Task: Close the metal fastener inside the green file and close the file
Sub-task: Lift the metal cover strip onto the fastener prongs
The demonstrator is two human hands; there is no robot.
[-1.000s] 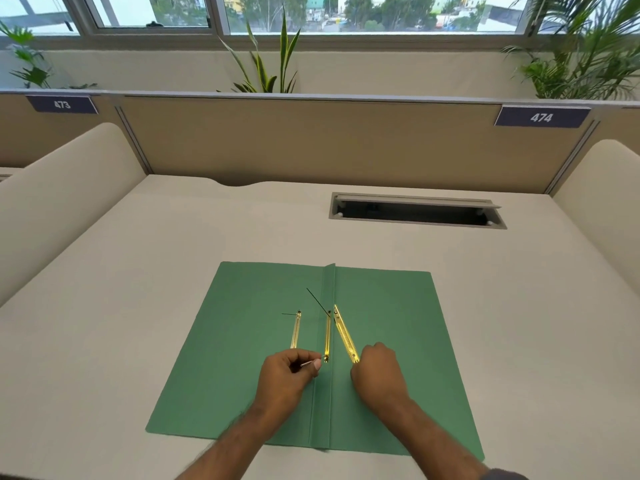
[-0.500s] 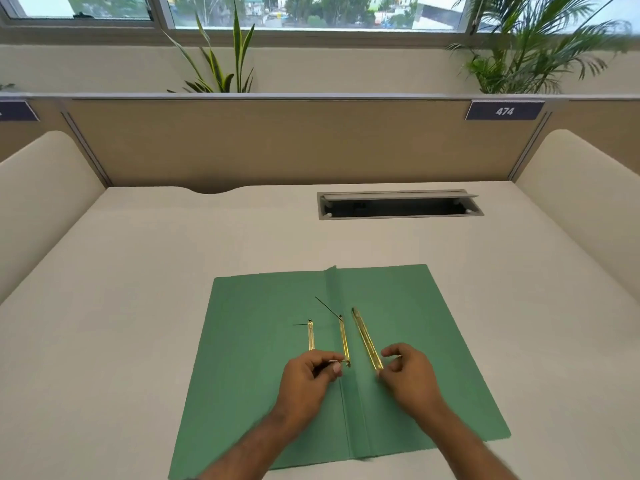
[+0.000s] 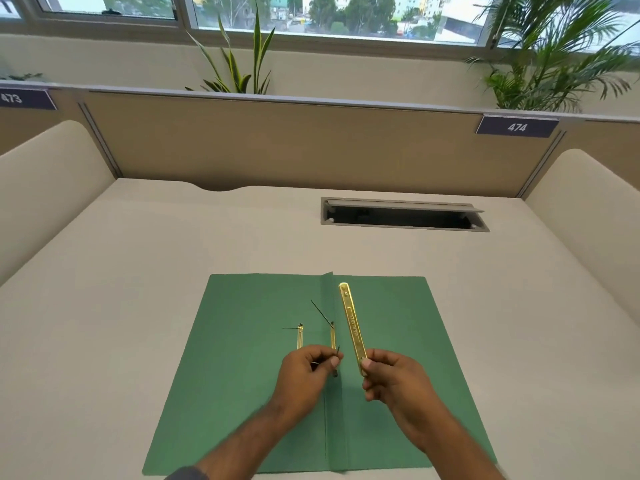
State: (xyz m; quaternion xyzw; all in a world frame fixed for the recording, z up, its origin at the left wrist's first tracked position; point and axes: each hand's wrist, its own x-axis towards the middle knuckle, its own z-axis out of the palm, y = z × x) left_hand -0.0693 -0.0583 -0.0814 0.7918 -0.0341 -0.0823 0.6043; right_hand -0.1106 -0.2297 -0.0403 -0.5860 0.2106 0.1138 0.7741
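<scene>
The green file [image 3: 242,358] lies open and flat on the desk, its centre fold running toward me. My right hand [image 3: 391,379] pinches the near end of a long gold fastener bar [image 3: 351,323] and holds it tilted up above the right page. My left hand [image 3: 308,370] pinches the tip of a thin metal prong [image 3: 335,353] beside the fold. Two short gold fastener strips, one on the left page [image 3: 300,337] and one by the fold [image 3: 332,336], lie on the file, each with a thin dark prong sticking out.
The beige desk [image 3: 138,271] is bordered by a tan partition [image 3: 311,143] at the back and rounded side dividers. A recessed cable slot [image 3: 401,216] sits behind the file to the right. Plants [image 3: 242,64] stand beyond the partition.
My right hand has lifted the long gold bar off the file and holds it raised. My left hand stays pinched at the prong near the fold.
</scene>
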